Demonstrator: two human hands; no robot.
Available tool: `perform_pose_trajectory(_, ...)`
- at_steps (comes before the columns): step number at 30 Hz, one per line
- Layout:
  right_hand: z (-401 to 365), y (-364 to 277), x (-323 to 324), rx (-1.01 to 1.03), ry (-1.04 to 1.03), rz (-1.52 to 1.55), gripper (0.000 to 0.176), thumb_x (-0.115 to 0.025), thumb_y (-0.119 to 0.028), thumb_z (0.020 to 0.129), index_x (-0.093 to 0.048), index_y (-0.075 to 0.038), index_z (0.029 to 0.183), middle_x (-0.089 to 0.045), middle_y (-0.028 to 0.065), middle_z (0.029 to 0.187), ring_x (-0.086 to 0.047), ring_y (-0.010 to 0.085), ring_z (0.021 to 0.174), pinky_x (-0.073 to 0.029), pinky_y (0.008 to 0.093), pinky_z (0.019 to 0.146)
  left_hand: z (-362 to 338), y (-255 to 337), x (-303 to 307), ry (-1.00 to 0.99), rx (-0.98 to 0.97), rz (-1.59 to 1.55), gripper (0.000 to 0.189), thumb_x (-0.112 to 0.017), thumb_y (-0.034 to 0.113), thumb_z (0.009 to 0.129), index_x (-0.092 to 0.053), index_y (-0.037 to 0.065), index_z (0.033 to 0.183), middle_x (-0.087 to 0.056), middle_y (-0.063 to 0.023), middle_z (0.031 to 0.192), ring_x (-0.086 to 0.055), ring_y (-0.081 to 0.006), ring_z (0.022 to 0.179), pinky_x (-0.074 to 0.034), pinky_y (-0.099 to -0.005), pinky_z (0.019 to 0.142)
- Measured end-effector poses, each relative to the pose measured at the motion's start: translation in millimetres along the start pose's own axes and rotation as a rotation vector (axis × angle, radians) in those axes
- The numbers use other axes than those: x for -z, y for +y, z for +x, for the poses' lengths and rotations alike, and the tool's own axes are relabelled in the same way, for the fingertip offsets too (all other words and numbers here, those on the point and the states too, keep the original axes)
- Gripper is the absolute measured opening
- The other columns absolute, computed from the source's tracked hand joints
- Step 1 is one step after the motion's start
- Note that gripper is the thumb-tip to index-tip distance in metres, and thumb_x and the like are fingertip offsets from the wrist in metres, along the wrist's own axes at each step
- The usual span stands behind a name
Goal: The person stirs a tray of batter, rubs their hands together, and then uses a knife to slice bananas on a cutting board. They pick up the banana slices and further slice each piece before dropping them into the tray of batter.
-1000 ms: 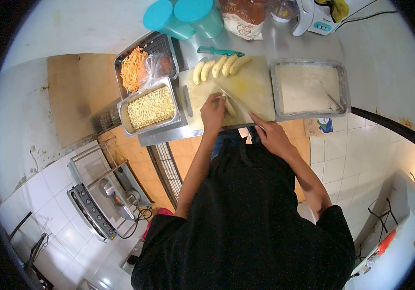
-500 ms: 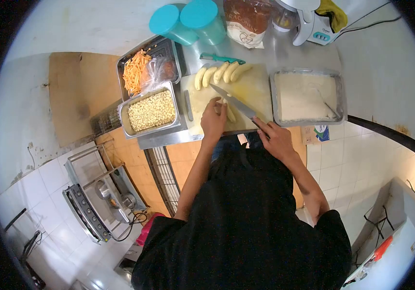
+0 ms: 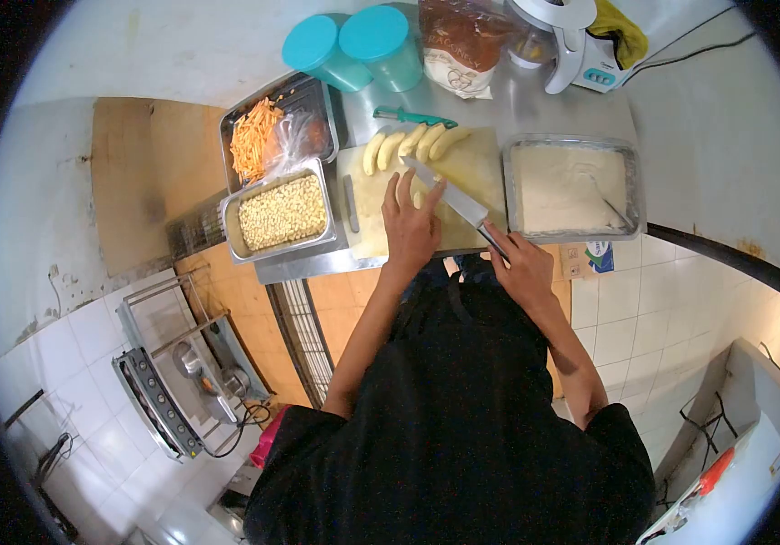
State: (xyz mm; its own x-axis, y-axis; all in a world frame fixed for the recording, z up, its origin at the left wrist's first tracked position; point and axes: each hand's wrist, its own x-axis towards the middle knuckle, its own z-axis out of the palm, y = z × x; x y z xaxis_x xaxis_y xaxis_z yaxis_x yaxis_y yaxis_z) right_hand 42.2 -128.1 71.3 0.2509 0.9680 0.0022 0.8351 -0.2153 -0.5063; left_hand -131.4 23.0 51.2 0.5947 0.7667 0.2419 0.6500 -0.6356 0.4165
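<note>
My right hand grips the handle of a kitchen knife, its blade pointing up and left across the cutting board. My left hand is over the board with its fingers spread, the index fingertip right at the blade. Part of a peeled banana shows between those fingers; the rest is hidden by the hand. Beyond the knife tip, several peeled bananas lie in a row along the board's far side. A teal-handled peeler rests just behind them.
Left of the board are a metal pan of pale cut pieces and a tray with orange strips and a plastic bag. A tub of pale batter with a utensil stands right. Teal-lidded containers, a brown-and-white bag and a white appliance line the back.
My left hand's fingers have gone from curled over the banana to spread out. The knife's blade has turned to show more of its flat side. The whole view has shifted slightly.
</note>
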Motion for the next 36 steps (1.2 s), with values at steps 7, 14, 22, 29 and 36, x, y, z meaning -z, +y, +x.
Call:
perform_pose_trajectory(7, -13.4, 11.0, 1.1, 0.000, 0.128, -0.045, 0.046, -0.072, -0.025, 0.087, -0.064, -0.028, 0.133, -0.067, 0.0025, 0.091, -0.069, 0.0241, 0.071, -0.055, 0.0352, 0.058, 10.7, 0.1, -2.3, -0.061, -0.106, 0.080, 0.070, -0.067, 0.000, 0.067, -0.063, 0.025, 0.133, -0.033, -0.0166, 0.155, -0.026, -0.0468, 0.143, -0.032, -0.0590, 0.107)
perform_pose_trajectory(14, -25.8, 11.7, 28.8, -0.169, 0.170, 0.075, 0.042, -0.072, -0.016, 0.087, -0.068, -0.019, 0.129, -0.070, 0.0099, 0.088, -0.069, 0.0282, 0.075, -0.055, 0.0365, 0.066, 85.0, -22.8, 1.9, -0.082, -0.231, 0.046, 0.070, -0.065, -0.003, 0.071, -0.063, 0.028, 0.134, -0.034, -0.0126, 0.157, -0.026, -0.0481, 0.142, -0.032, -0.0576, 0.112)
perform_pose_trajectory(22, -26.4, 8.6, 19.4, -0.206, 0.143, 0.309, 0.042, -0.068, -0.015, 0.091, -0.064, -0.015, 0.133, -0.072, 0.0177, 0.103, -0.070, 0.0349, 0.088, -0.056, 0.0402, 0.076, 77.7, -34.6, 4.6, 0.132, -0.132, -0.169, 0.014, -0.080, 0.013, 0.078, -0.074, 0.011, 0.091, -0.070, -0.0048, 0.108, -0.064, -0.0299, 0.102, -0.052, -0.0403, 0.086)
perform_pose_trajectory(29, -15.0, 1.5, 14.8, -0.176, -0.200, 0.571, 0.047, -0.055, -0.013, 0.101, -0.050, -0.015, 0.147, -0.067, 0.0257, 0.117, -0.066, 0.0426, 0.105, -0.052, 0.0425, 0.090, -3.4, -30.3, 2.2, -0.015, 0.543, -0.464, 0.023, -0.073, 0.019, 0.088, -0.069, 0.007, 0.107, -0.072, -0.0075, 0.096, -0.071, -0.0262, 0.076, -0.054, -0.0368, 0.069)
perform_pose_trajectory(36, -0.7, -11.0, -14.3, -0.118, -0.364, 0.573, 0.051, -0.050, -0.019, 0.103, -0.040, -0.024, 0.153, -0.066, 0.0267, 0.117, -0.065, 0.0450, 0.104, -0.052, 0.0489, 0.091, -20.2, -35.6, -1.2, -0.085, 0.701, -0.581, 0.035, -0.071, 0.020, 0.091, -0.066, 0.001, 0.120, -0.073, -0.0125, 0.101, -0.073, -0.0198, 0.073, -0.056, -0.0314, 0.061)
